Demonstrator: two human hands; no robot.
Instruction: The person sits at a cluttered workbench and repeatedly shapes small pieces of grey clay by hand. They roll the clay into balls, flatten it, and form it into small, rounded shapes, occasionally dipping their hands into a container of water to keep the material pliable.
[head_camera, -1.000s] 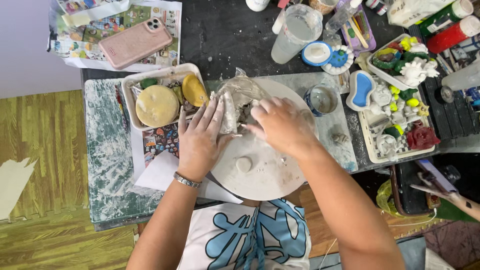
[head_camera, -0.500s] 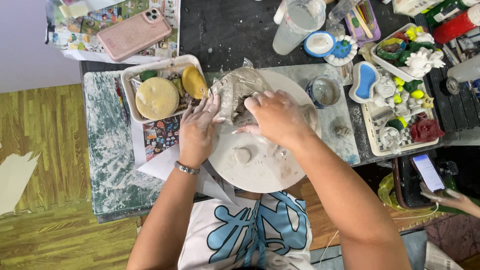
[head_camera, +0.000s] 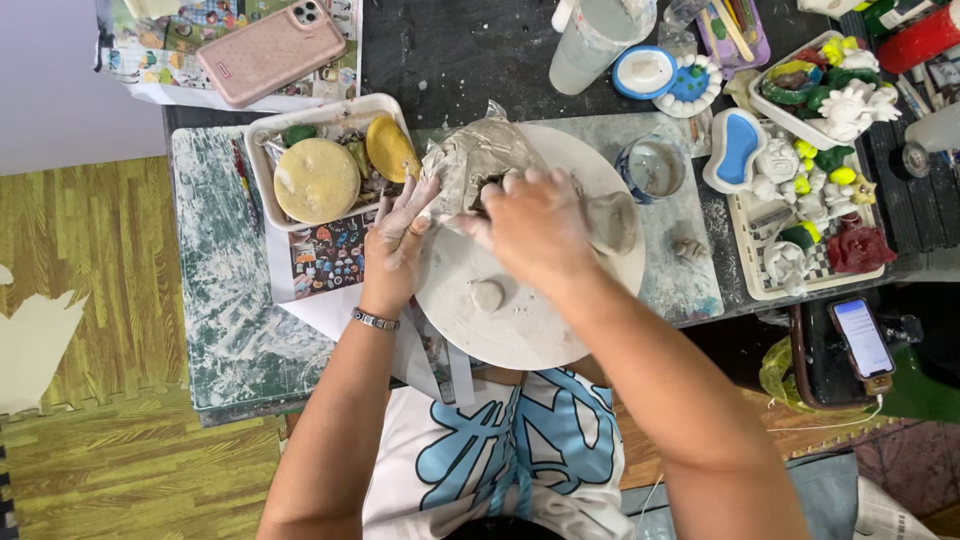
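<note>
both clay-smeared hands clamp a plastic-wrapped clay lump (head_camera: 475, 160) on the white round board (head_camera: 520, 320): left hand (head_camera: 400, 235), right hand (head_camera: 535, 230). beside, a white tray (head_camera: 262, 170) holds yellow sponges (head_camera: 318, 180).

- The right hand (head_camera: 535, 225) covers part of the plastic-wrapped clay lump (head_camera: 475, 160); its fingertips are out of sight.
- The red container (head_camera: 925, 35) runs past the top right corner.
- The phone's screen (head_camera: 862, 338) is too small to read.
</note>
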